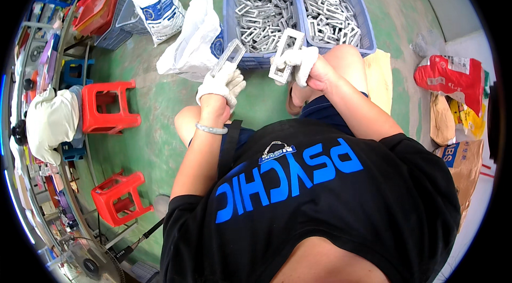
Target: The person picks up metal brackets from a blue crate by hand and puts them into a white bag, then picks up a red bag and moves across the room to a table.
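Note:
My left hand [220, 87], in a white knit glove, grips a grey metal rectangular frame [230, 55] that points up and away from me. My right hand [300, 62], gloved too, is closed on a pale metal frame [290, 41] with rectangular openings; whether it is one piece or two overlapping ones I cannot tell. Both hands are above my knees, apart from each other. Just beyond them stand two blue plastic crates, the left crate [228, 14] and the right crate [367, 27], both heaped with similar grey metal frames.
An open white sack [191, 38] stands left of the crates, with a fuller white bag [158, 8] behind it. Red stools [109, 106] are at the left, near a seated person [50, 126] at a workbench. A fan [90, 264] is at lower left. Red sacks [453, 80] lie right.

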A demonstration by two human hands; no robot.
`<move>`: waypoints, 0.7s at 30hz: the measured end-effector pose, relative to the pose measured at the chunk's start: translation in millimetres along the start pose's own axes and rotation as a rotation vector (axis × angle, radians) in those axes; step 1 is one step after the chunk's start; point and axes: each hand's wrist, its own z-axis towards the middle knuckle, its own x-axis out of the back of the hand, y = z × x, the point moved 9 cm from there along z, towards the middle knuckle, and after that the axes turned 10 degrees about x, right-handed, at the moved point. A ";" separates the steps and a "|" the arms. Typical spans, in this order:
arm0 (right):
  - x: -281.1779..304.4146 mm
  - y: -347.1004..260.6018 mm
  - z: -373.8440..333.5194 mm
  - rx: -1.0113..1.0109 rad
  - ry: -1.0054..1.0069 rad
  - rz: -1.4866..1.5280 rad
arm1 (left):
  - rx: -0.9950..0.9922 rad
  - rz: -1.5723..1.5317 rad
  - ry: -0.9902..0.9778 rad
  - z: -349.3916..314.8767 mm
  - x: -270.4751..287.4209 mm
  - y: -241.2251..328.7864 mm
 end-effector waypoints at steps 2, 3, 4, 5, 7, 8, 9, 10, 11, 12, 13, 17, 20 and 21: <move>2.7 -1.7 -2.8 0.006 -0.021 0.078 | 0.059 -0.085 -0.005 -0.5 6.7 -13.0; -0.6 -5.9 -4.8 0.014 -0.068 0.068 | 0.130 -0.129 -0.069 1.6 4.5 -20.4; -2.0 -8.8 -7.2 0.014 -0.064 0.094 | 0.190 -0.168 -0.129 3.0 -0.7 -27.8; -5.4 -11.5 -8.3 0.016 -0.065 0.123 | 0.245 -0.204 -0.186 1.7 -8.7 -31.3; -9.7 -13.8 -8.8 0.023 -0.104 0.168 | 0.306 -0.201 -0.233 -4.8 -22.0 -36.4; -11.8 -15.9 -8.2 0.036 -0.108 0.116 | 0.311 -0.216 -0.274 -6.9 -28.6 -37.7; -16.2 -18.4 -8.0 0.050 -0.113 0.064 | 0.316 -0.231 -0.315 -8.9 -34.4 -38.7; -19.8 -20.0 -6.8 0.063 -0.117 0.012 | 0.321 -0.246 -0.355 -10.8 -41.7 -40.1; -19.3 -21.1 -5.6 0.086 -0.095 -0.018 | 0.350 -0.275 -0.374 -20.9 -62.2 -36.1; -21.9 -24.0 -4.8 0.114 -0.102 -0.082 | 0.305 -0.222 -0.380 -27.0 -72.8 -30.4; -25.5 -28.2 -5.1 0.142 -0.109 -0.147 | 0.261 -0.168 -0.385 -32.1 -81.0 -26.0; -53.0 -47.5 -4.5 0.176 -0.089 -0.379 | 0.131 -0.015 -0.359 -33.5 -86.3 -17.7; -68.8 -53.3 -4.3 0.218 -0.146 -0.563 | 0.079 -0.029 -0.384 -36.5 -91.3 -13.0; -76.4 -56.9 -5.1 0.217 -0.172 -0.600 | 0.066 -0.044 -0.399 -37.9 -93.0 -11.4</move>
